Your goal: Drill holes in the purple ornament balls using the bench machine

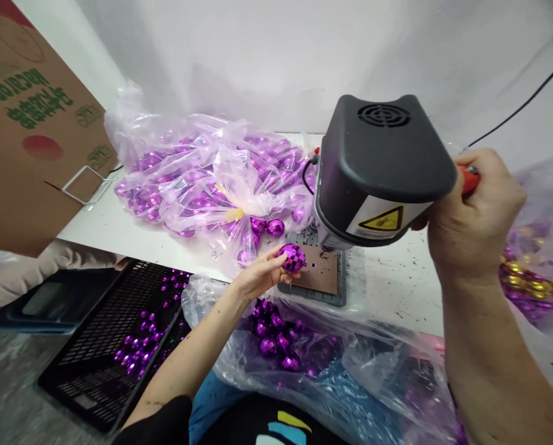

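By the front edge of the worktop [390,290], the left hand [260,272] pinches a purple ball [292,257] at the base plate [323,279] of a black machine [388,148]; the right hand [475,213] wraps its red handle [469,179]. Positioning appears under way, the next move likely calling for steady alignment.

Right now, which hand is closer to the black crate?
Left. The left hand, holding a purple ball, is up and right of the black crate in view; the right hand is much farther right, gripping the red handle.

white table [392,290], bagged purple balls [193,179], black machine [388,161]
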The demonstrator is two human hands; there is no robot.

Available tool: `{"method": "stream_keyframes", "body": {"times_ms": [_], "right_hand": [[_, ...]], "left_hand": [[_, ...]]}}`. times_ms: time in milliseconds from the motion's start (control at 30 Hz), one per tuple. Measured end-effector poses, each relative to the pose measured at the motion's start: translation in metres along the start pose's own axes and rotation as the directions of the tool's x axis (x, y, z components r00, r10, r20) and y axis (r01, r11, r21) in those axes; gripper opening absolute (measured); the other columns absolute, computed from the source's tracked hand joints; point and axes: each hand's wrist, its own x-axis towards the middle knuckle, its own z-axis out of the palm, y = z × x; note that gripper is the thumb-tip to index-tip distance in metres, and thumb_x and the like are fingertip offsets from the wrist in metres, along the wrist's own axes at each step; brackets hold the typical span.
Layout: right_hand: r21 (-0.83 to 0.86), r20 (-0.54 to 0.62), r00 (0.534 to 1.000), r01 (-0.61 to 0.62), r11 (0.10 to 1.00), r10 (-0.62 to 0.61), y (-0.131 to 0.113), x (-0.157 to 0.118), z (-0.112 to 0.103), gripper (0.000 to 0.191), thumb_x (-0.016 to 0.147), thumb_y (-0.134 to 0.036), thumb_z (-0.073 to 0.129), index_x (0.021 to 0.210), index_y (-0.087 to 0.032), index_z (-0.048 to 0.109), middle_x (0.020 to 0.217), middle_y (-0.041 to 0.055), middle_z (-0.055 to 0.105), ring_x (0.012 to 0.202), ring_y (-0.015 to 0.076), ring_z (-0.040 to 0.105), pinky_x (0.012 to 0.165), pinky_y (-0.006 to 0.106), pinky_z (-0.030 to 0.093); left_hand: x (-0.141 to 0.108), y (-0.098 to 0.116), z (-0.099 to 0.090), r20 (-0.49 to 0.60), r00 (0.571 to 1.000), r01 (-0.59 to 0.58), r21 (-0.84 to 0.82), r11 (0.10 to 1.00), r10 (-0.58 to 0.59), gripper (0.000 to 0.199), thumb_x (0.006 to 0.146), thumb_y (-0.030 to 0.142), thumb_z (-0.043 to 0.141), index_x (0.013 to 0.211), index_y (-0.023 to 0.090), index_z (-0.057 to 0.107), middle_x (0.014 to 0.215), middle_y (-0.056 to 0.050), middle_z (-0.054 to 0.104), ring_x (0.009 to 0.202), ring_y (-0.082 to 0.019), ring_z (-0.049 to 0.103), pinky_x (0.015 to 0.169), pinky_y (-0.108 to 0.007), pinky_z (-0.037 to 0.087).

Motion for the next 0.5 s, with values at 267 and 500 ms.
{"method": "stream_keyframes", "body": {"times_ms": [267,500], "right_hand": [[0.036,0.017,1.000,-0.007,0.999,0.007,0.003,0.000,-0.001,0.046,0.086,-0.063,0.058,0.080,-0.018,0.049,0.048,-0.0076,0.039,0.035,0.0086,0.042,0.035,0.022,0.030],[0.041,0.021,1.000,0.000,0.999,-0.001,0.003,0.000,0.000,0.045,0.087,-0.062,0.058,0.080,-0.018,0.049,0.050,-0.0075,0.040,0.035,0.0083,0.043,0.034,0.022,0.030]], "left_hand": [[0.026,-0.027,0.012,-0.122,0.981,-0.086,0.424,0.901,0.151,0.055,0.082,0.049,0.074,0.126,0.020,0.060,0.107,-0.005,0.070,0.082,-0.015,0.065,0.069,-0.026,0.051],[0.039,-0.032,0.017,-0.005,0.948,-0.161,0.854,0.494,0.319,0.049,0.090,0.044,0.069,0.131,0.021,0.057,0.121,-0.007,0.067,0.111,-0.025,0.063,0.099,-0.041,0.050]]}}
